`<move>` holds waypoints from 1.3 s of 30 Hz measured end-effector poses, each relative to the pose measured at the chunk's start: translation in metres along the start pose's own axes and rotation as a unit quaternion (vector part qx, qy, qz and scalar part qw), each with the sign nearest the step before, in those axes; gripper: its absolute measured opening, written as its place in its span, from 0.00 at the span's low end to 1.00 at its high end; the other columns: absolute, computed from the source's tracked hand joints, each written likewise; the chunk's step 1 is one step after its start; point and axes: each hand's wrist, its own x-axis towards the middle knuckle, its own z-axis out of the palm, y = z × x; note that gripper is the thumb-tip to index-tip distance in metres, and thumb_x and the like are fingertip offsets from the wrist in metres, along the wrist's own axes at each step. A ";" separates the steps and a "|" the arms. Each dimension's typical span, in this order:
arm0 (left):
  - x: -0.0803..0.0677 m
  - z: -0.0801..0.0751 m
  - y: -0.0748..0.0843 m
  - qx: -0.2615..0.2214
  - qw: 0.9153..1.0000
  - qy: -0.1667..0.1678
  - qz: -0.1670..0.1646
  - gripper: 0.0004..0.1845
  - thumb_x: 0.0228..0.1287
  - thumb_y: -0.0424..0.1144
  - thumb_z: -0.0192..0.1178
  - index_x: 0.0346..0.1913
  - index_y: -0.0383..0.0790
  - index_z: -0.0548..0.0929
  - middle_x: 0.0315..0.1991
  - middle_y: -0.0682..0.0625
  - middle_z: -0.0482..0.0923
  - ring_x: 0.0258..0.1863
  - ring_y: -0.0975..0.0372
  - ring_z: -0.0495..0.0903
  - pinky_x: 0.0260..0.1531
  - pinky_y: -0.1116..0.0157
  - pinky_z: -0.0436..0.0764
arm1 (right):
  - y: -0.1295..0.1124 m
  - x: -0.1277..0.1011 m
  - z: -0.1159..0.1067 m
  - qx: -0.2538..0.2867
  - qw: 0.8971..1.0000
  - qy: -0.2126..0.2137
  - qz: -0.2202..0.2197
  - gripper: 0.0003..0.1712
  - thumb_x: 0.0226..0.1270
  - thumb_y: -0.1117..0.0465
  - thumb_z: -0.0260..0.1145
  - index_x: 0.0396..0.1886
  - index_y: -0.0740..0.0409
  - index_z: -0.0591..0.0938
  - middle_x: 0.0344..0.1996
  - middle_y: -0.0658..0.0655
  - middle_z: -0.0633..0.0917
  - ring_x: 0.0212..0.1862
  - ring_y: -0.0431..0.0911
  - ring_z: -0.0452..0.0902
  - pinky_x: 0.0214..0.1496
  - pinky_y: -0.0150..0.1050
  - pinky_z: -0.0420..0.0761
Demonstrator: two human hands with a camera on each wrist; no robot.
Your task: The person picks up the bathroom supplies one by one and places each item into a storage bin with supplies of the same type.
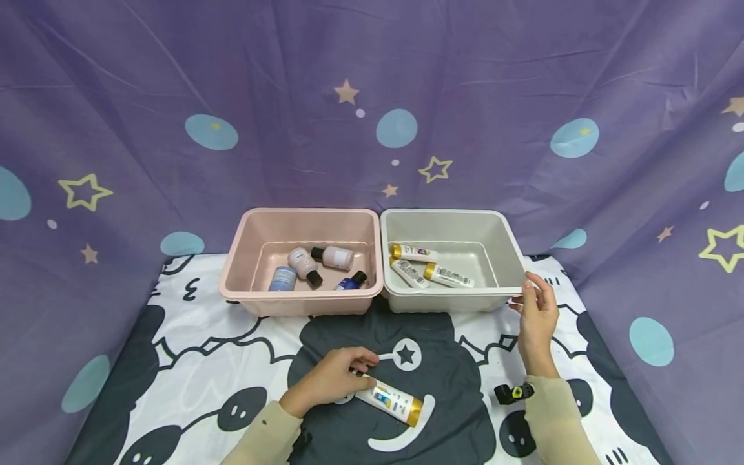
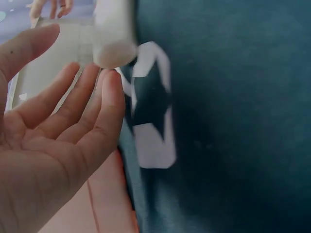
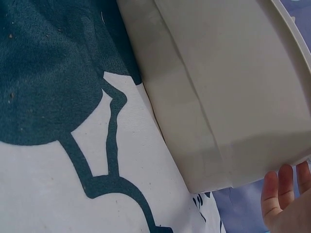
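Observation:
A white tube with a gold cap (image 1: 391, 402) lies on the dark patch of the printed cloth, near the front. My left hand (image 1: 347, 369) rests over its capless end; in the left wrist view the fingers (image 2: 73, 107) are straight and the tube's end (image 2: 114, 34) sits just past the fingertips. My right hand (image 1: 532, 302) is at the near right corner of the grey bin (image 1: 447, 298), touching its rim. Seen from the right wrist, that hand's fingertips (image 3: 284, 191) are extended beside the bin's outer wall (image 3: 218, 87).
A pink bin (image 1: 296, 298) with several small bottles (image 1: 305, 265) stands against the grey bin's left side. Three similar tubes (image 1: 430, 271) lie in the grey bin. Purple star-patterned fabric hangs behind and at both sides. A black-and-white printed cloth (image 1: 192, 361) covers the table.

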 end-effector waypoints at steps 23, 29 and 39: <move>-0.015 0.004 -0.010 0.128 0.989 -0.052 0.045 0.19 0.61 0.39 0.72 0.55 0.41 0.84 0.47 0.53 0.80 0.42 0.67 0.76 0.44 0.65 0.77 | 0.003 0.001 -0.002 -0.009 1.000 0.004 0.008 0.19 0.75 0.58 0.63 0.62 0.57 0.81 0.40 0.59 0.82 0.36 0.51 0.79 0.34 0.32 0.84; -0.016 0.006 -0.013 0.129 0.989 -0.051 0.047 0.20 0.60 0.41 0.72 0.56 0.44 0.83 0.47 0.57 0.78 0.40 0.68 0.74 0.43 0.68 0.77 | 0.003 0.001 -0.002 -0.010 1.000 0.004 0.006 0.19 0.75 0.58 0.63 0.62 0.58 0.80 0.39 0.58 0.82 0.35 0.49 0.79 0.33 0.32 0.84; -0.016 0.003 -0.012 -0.096 0.994 -0.046 -0.001 0.20 0.59 0.37 0.73 0.53 0.34 0.83 0.41 0.53 0.83 0.40 0.62 0.84 0.39 0.68 0.83 | 0.001 0.000 0.000 -0.006 1.000 0.002 0.004 0.19 0.74 0.58 0.64 0.61 0.57 0.81 0.40 0.59 0.81 0.35 0.51 0.80 0.33 0.32 0.84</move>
